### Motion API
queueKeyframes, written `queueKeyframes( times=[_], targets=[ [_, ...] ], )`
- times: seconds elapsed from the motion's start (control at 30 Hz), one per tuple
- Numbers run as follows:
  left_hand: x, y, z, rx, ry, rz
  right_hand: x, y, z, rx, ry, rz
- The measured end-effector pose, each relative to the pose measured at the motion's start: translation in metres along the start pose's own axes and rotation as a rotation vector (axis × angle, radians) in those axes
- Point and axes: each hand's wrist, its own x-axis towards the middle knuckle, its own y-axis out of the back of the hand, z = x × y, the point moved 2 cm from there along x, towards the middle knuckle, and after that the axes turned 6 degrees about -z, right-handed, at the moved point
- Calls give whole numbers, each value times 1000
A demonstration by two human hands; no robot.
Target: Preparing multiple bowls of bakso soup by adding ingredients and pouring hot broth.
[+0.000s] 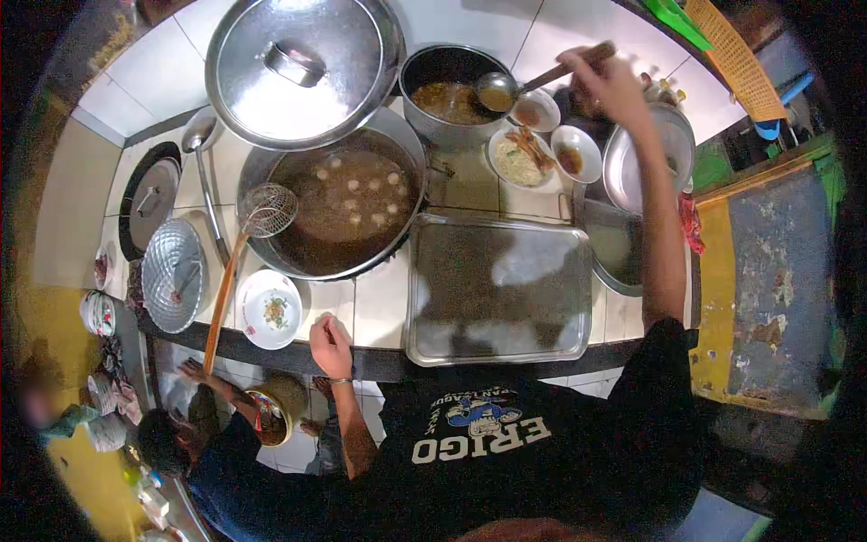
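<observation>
My right hand (599, 85) grips the wooden handle of a ladle (496, 95). Brown liquid sits in the ladle's bowl, over the right rim of a small metal pot (440, 120) that contains more brown liquid. Beside this pot are a bowl of noodles with brown pieces on top (518, 162) and two small white bowls (582, 162) (537, 108) with reddish-brown contents. My left hand (332, 345) is at the counter's front edge, fingers curled together, nothing visible in them. Just left of it stands a white bowl (271, 308) with chopped greens at the bottom.
A large pot (291, 254) of broth holds several pale balls, under a big metal lid (298, 108). A wire strainer (227, 291) leans across its rim. A metal tray (498, 291) lies in front. At lower left, another person (217, 467) reaches past a bucket (271, 420).
</observation>
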Motion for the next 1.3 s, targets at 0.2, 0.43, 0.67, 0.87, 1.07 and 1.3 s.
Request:
queueKeyframes(
  times=[0.2,0.43,0.67,0.87,1.07,1.3],
  targets=[
    [5,2,11,-37,-90,50,-48,-75,13,-107,332,-2],
    [-3,1,5,14,-2,2,-80,-87,27,-326,532,101],
    [0,-1,8,-2,62,-32,-103,-51,41,355,139,451],
    [-2,-2,0,-7,18,6,-138,-38,73,401,-124,525],
    [-2,-3,8,-37,21,11,-166,-72,111,471,-279,415],
    [-3,-5,-3,-28,-48,35,-158,-64,100,397,-303,363]
  ],
)
